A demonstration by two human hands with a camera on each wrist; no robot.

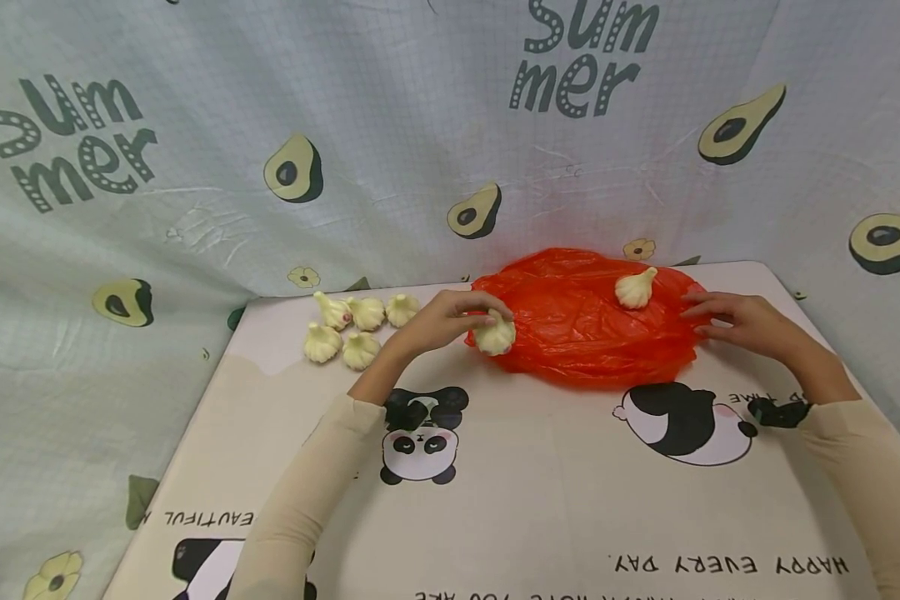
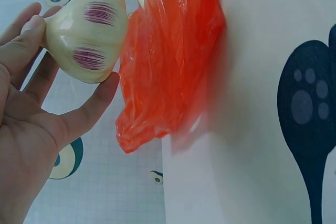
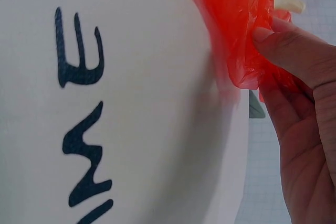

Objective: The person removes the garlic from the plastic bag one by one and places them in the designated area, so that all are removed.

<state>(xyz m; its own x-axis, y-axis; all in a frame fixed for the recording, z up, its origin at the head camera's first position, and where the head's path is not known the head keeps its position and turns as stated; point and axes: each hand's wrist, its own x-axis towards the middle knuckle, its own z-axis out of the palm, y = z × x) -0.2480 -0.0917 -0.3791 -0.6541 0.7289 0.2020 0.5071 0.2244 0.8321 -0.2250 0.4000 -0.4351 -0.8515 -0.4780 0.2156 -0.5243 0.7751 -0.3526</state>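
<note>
A pale garlic bulb [image 2: 89,35] with purple streaks is pinched by its neck in my left hand [image 1: 450,321], at the left edge of a red plastic bag [image 1: 570,333]. The bag lies crumpled on the table. Another garlic bulb [image 1: 635,288] rests on its right part. My right hand [image 1: 750,325] is at the bag's right edge; in the right wrist view, its thumb [image 3: 273,40] and fingers pinch the red plastic. Part of the second bulb's stem shows behind the bag there.
Several garlic bulbs [image 1: 361,350] sit in a group at the table's back left. A printed cloth with pandas and lettering covers the table [image 1: 532,492]. Behind it hangs a curtain [image 1: 390,125] with avocado prints, close to the back edge.
</note>
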